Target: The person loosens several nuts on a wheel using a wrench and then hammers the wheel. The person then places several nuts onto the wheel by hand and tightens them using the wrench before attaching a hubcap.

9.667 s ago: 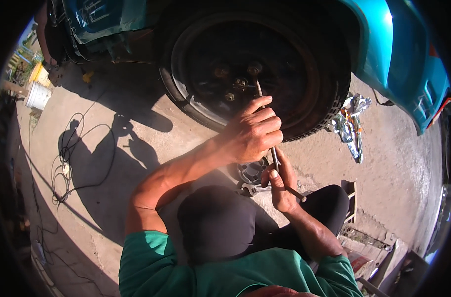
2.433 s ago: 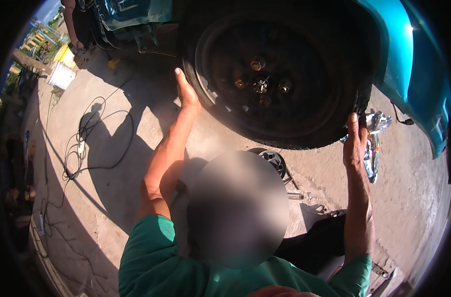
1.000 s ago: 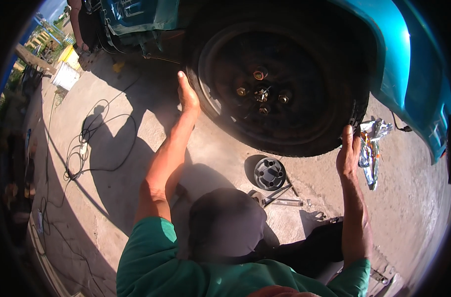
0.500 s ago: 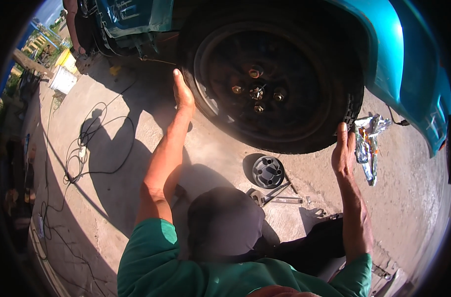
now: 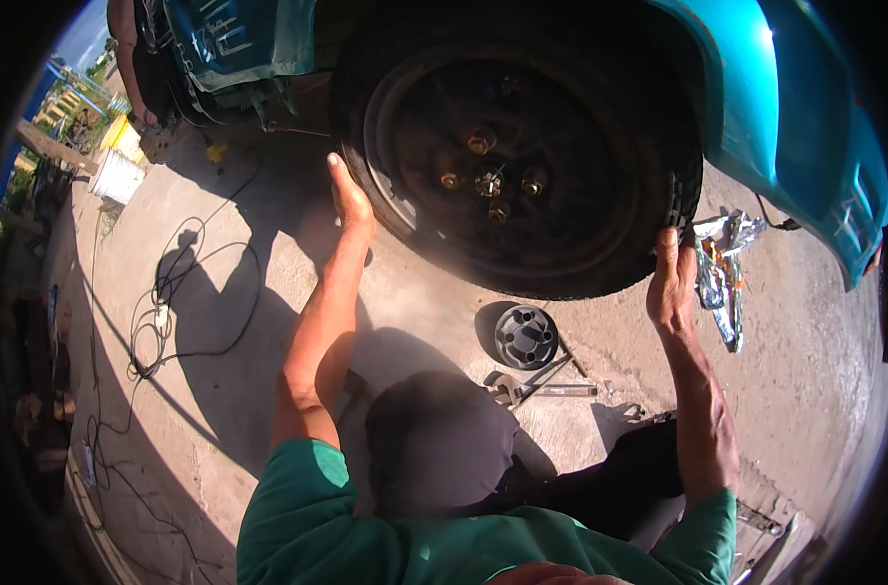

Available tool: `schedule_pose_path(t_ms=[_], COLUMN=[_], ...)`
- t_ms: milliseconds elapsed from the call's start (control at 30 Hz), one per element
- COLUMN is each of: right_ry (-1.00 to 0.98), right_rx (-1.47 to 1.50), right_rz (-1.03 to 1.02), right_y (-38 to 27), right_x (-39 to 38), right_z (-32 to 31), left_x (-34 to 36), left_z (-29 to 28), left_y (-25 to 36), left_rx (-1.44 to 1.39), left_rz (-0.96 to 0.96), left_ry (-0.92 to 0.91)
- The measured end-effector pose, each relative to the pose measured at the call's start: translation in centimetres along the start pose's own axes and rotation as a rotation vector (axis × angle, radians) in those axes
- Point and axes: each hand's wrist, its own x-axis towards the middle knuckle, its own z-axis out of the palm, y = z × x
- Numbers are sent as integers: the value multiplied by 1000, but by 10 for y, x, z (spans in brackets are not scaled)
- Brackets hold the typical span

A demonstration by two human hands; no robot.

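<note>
A dark wheel [image 5: 580, 253] with a black tyre and metal rim sits under a teal vehicle's bodywork, several nuts around its hub. My left hand [image 5: 352, 203] presses against the tyre's left side, thumb up, its other fingers mostly hidden. On the lower right edge of the tyre, my right hand [image 5: 670, 283] has its thumb on the near face, fingers at the tread. Below the wheel, a round grey hub cap [image 5: 526, 337] lies on the concrete. An adjustable wrench [image 5: 505, 388] and a metal bar [image 5: 566, 391] lie beside it.
The teal fender [image 5: 756, 107] curves over the wheel's right side. Crumpled silver foil [image 5: 723, 283] lies near my right hand. Looped black cable [image 5: 161, 322] spreads over the floor at left. A white bucket [image 5: 118, 177] stands far left, near another person's arm [image 5: 130, 68].
The view has turned slightly, so wheel, bodywork and floor things shift together. Both my hands stay on the tyre.
</note>
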Motion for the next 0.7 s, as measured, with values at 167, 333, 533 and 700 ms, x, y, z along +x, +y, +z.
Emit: schedule_pose_path(t_ms=[167, 333, 533, 700], right_ry=[102, 147, 56, 21], right_rx=[-34, 44, -49, 119], right_rz=[-86, -216, -76, -124], right_y=[21, 9, 19, 4], right_x=[1, 4, 9, 9], right_z=[-4, 8, 1, -7], left_x=[12, 10, 4, -19], left_z=[-1, -4, 1, 19], left_y=[-10, -14, -12, 0], left_rx=[-12, 39, -32, 1], left_rz=[-22, -8, 1, -43], left_ry=[-5, 44, 61, 39])
